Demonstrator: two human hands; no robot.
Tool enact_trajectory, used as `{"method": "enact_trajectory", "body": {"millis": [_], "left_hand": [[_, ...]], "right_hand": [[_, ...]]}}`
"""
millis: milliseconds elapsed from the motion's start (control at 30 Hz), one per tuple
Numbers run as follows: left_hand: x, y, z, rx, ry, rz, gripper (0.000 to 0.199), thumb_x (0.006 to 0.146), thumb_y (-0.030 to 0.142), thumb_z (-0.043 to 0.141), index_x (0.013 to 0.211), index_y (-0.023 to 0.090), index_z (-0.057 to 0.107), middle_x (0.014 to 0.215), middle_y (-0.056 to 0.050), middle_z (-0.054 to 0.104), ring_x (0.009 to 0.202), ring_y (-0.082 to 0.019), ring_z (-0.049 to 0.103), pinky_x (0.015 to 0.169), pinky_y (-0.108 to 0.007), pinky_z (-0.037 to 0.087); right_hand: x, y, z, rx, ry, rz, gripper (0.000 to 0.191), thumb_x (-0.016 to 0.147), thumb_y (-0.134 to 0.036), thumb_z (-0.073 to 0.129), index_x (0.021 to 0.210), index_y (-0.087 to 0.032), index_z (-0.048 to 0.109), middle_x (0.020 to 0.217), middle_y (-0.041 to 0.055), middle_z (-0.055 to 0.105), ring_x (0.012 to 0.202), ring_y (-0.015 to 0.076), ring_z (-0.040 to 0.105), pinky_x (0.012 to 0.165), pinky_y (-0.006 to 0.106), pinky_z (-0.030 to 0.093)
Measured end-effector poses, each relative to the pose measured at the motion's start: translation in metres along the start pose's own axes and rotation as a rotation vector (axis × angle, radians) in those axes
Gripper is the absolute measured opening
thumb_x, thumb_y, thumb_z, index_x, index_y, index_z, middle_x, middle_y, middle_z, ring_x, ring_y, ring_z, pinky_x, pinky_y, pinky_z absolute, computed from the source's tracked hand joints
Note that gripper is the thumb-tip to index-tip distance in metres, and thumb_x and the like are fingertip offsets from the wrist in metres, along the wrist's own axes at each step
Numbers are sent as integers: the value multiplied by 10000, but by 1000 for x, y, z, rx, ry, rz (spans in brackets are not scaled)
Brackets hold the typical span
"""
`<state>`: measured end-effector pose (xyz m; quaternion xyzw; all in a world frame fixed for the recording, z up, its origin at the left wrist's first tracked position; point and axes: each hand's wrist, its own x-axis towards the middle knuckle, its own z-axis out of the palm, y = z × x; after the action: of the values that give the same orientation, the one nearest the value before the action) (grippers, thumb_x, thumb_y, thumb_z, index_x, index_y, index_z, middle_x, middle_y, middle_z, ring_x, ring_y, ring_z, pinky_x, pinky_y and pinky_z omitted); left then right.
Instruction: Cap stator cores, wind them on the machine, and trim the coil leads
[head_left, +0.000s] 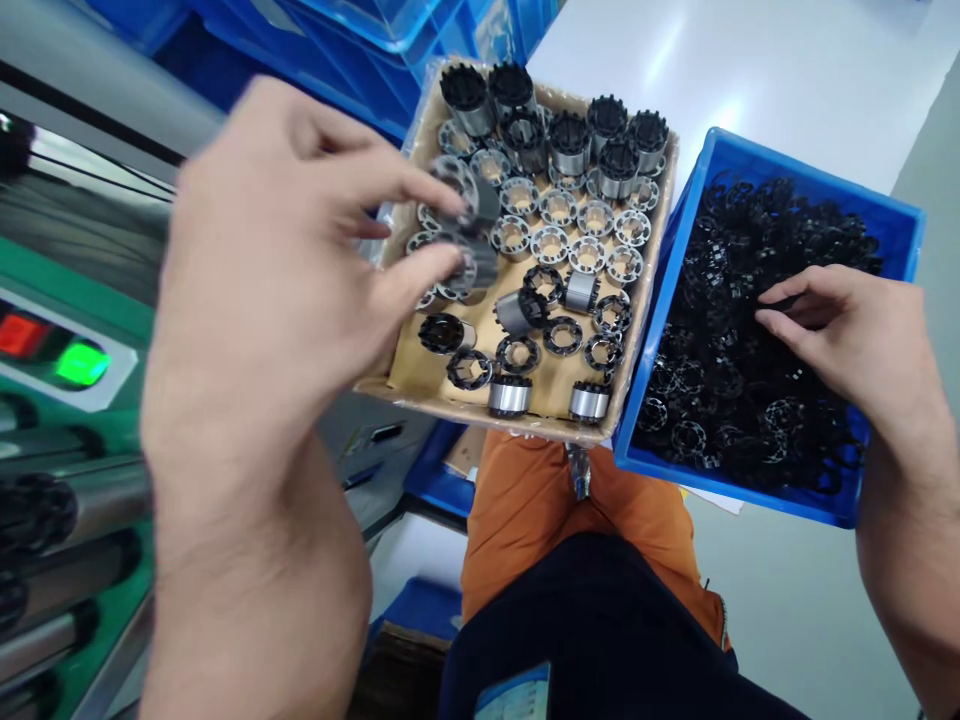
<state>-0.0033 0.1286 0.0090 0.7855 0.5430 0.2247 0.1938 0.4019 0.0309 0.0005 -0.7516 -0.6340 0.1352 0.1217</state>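
My left hand (277, 240), blurred by motion, is over the left side of a plastic-lined cardboard box (420, 395). Its thumb and index finger close on two grey metal motor cores (480, 195), which are blurred too. Other bare cores (559, 208) stand in rows in the box, and several with black toothed end caps (568, 140) stand at its far end. Over a blue bin (637, 400) of loose black plastic end caps (780, 240), my right hand (847, 330) pinches at the pile. A black piece shows by its fingertips, its outline lost against the others.
Blue plastic crates (360, 60) stand behind the box. On the left is a green machine panel (120, 300) with lit red and green buttons, above a row of metal rollers (97, 480). A white tabletop (637, 50) reaches behind the bin.
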Motion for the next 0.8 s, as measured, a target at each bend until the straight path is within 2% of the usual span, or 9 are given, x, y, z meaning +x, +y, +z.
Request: {"method": "enact_trajectory", "body": {"millis": [100, 167, 233, 300, 400, 533, 633, 700, 800], "left_hand": [[1, 9, 8, -467, 147, -35, 567, 944, 791, 905, 1199, 309, 749, 1355, -32, 725, 1292, -363, 716, 1098, -705, 719], [0, 17, 23, -854, 101, -123, 445, 946, 570, 962, 1202, 299, 719, 1368, -3, 771, 1268, -340, 756, 921, -576, 766], [-4, 29, 42, -1170, 7, -241, 270, 1003, 404, 844, 1220, 271, 752, 1432, -47, 803, 1287, -360, 779, 763, -449, 719], [-10, 41, 66, -1351, -53, -294, 267, 1093, 461, 705, 1221, 233, 758, 1450, -107, 808, 1199, -342, 801, 633, -366, 625], [-20, 53, 108, -1416, -60, -204, 536, 1209, 756, 488, 1213, 243, 643, 1359, -129, 809, 916, -236, 799, 522, -279, 485], [-31, 60, 147, -1420, -19, -93, 541, 1226, 823, 370, 1376, 339, 558, 931, -10, 702, 607, -147, 648, 448, -249, 360], [-37, 63, 155, -1418, 27, -54, 636, 1230, 828, 250, 1445, 339, 597, 812, 6, 608, 550, -146, 567, 463, -273, 378], [-39, 66, 156, -1422, 48, -4, 689, 1220, 849, 185, 1338, 325, 615, 844, -4, 611, 583, -148, 585, 507, -285, 422], [-44, 68, 156, -1423, 27, 16, 611, 1220, 843, 243, 1278, 336, 579, 950, -12, 624, 688, -170, 641, 570, -297, 477]], "right_hand": [[-2, -3, -1, 48, 94, -58, 205, 1010, -250, 856, 1192, -274, 947, 991, 89, 893, 835, 235, 791, 864, 423, 626], [-4, -10, 1, 133, 152, -118, 249, 1053, -256, 820, 1261, -290, 951, 1058, 95, 898, 871, 226, 772, 848, 415, 618], [-5, -20, 5, 304, 179, -165, 239, 1055, -285, 835, 1262, -311, 952, 1036, 64, 885, 829, 210, 745, 751, 388, 601], [-4, -31, 12, 499, 148, -212, 207, 1070, -333, 837, 1244, -328, 948, 999, 23, 862, 713, 174, 695, 625, 349, 566], [-1, -48, 26, 668, 58, -274, 240, 1132, -443, 792, 1339, -371, 890, 1103, 2, 866, 728, 165, 732, 564, 322, 601], [2, -67, 40, 731, 9, -301, 461, 1086, -565, 875, 1480, -366, 741, 1232, 30, 895, 1058, 224, 860, 724, 318, 723], [-4, -81, 44, 717, 51, -296, 298, 1029, -465, 958, 1262, -334, 828, 1217, 33, 916, 1074, 267, 887, 727, 385, 742], [-9, -88, 46, 719, 117, -290, 192, 990, -362, 992, 1139, -351, 872, 1160, 12, 924, 1023, 281, 896, 637, 410, 710], [-16, -95, 52, 724, 201, -291, 215, 930, -352, 1044, 1093, -366, 904, 1054, 5, 919, 906, 281, 891, 543, 427, 668]]}}
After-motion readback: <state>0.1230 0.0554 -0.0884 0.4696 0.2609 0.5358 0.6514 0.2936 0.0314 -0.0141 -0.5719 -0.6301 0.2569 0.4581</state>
